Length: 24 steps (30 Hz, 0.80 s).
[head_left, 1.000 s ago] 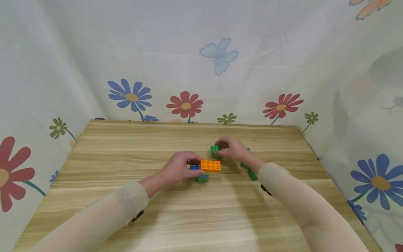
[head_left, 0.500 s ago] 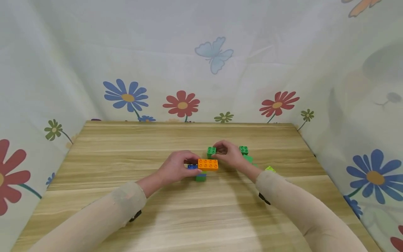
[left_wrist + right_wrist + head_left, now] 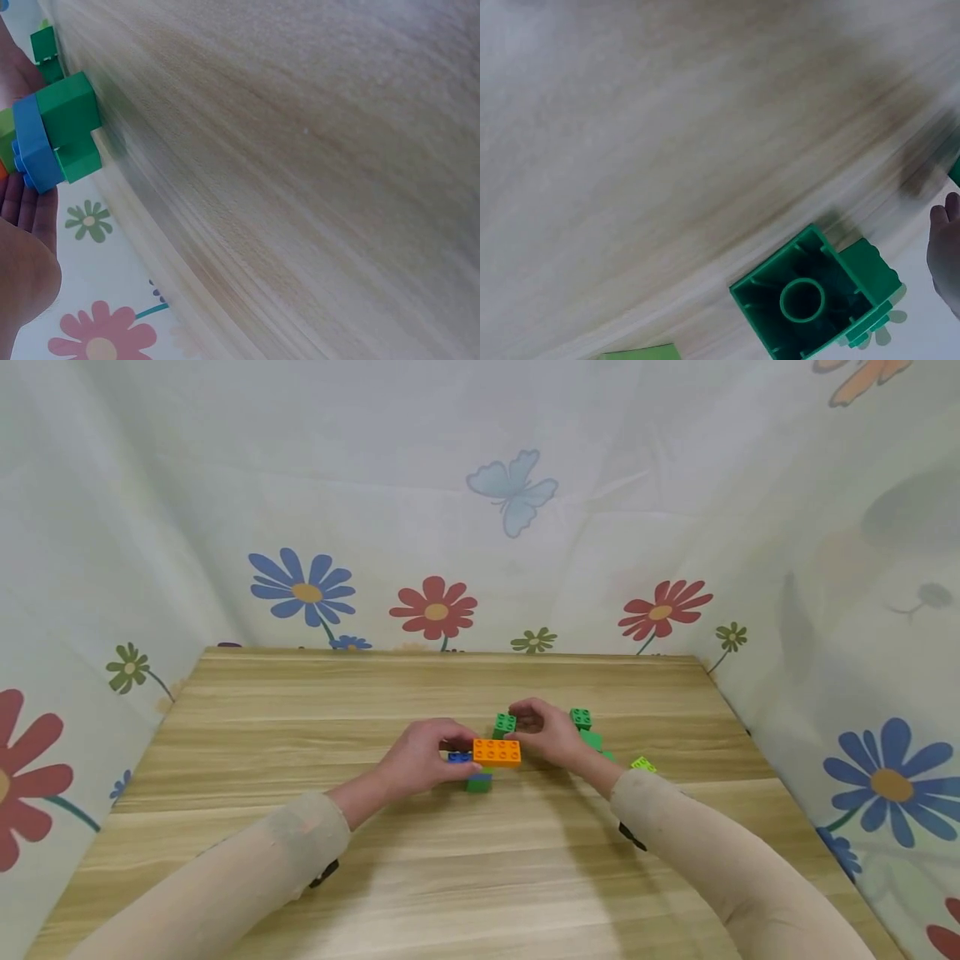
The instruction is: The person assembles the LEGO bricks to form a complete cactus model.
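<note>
My left hand (image 3: 423, 758) grips a stack of toy building bricks. An orange brick (image 3: 497, 752) tops it, over a lime brick (image 3: 6, 139), a blue brick (image 3: 36, 146) and green bricks (image 3: 71, 112) at the bottom. In the left wrist view the thumb lies on the near side and the fingers on the far side. Just behind and right of the stack is a small green brick (image 3: 505, 724) with studs up. My right hand (image 3: 550, 732) pinches it between thumb and fingers at its right side; part of that grip is hidden.
Right of my right hand, on the wooden table (image 3: 337, 877), lie another green brick (image 3: 581, 718), more green pieces (image 3: 591, 740) and a lime brick (image 3: 642, 765). One green brick (image 3: 761, 300) shows its hollow underside. A flowered cloth (image 3: 360, 485) hangs around the table.
The small green brick has turned slightly in my right hand. My right forearm has shifted, showing more of the bricks beside it. My left hand stays on the stack.
</note>
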Each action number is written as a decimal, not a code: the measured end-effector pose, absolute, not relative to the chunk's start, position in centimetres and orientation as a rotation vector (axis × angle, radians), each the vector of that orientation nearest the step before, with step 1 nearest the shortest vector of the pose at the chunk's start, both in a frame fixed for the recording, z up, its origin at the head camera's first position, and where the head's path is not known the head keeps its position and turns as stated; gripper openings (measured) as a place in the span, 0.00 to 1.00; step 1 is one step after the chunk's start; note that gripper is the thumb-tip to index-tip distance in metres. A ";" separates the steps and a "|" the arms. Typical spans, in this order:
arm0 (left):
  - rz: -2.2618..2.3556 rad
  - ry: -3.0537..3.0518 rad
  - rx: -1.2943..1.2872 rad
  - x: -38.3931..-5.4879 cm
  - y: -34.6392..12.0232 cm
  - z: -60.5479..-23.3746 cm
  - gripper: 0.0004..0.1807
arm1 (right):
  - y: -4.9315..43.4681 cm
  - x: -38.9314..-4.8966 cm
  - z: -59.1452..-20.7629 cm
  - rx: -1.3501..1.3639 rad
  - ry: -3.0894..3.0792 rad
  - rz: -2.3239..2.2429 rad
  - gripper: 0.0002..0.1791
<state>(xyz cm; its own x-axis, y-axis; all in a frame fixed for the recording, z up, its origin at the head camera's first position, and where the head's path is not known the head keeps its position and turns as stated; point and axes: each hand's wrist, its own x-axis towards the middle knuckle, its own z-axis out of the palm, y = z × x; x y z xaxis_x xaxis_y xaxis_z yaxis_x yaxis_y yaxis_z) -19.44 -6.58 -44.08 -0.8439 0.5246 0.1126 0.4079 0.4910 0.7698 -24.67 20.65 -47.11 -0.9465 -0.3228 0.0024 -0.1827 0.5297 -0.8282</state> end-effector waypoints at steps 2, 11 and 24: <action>1.279 2.594 0.818 -19.4 -6.5 -44.1 0.18 | 20.7 -24.7 -47.1 -0.467 2.619 -1.367 0.29; 1.276 2.604 0.836 -19.4 -6.6 -44.2 0.18 | 20.2 -25.0 -47.1 -0.503 2.666 -1.258 0.30; 1.285 2.606 0.815 -19.3 -6.6 -44.2 0.18 | 19.8 -25.1 -47.4 -0.502 2.731 -1.198 0.21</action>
<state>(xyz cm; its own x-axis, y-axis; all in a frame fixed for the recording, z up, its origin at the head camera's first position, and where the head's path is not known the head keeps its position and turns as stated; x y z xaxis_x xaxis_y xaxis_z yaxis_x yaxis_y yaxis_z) -19.35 -6.56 -44.23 -0.8470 0.5174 0.1221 0.4118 0.4933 0.7662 -25.06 19.79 -47.43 -0.9383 -0.3449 0.0252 -0.2522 0.6325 -0.7324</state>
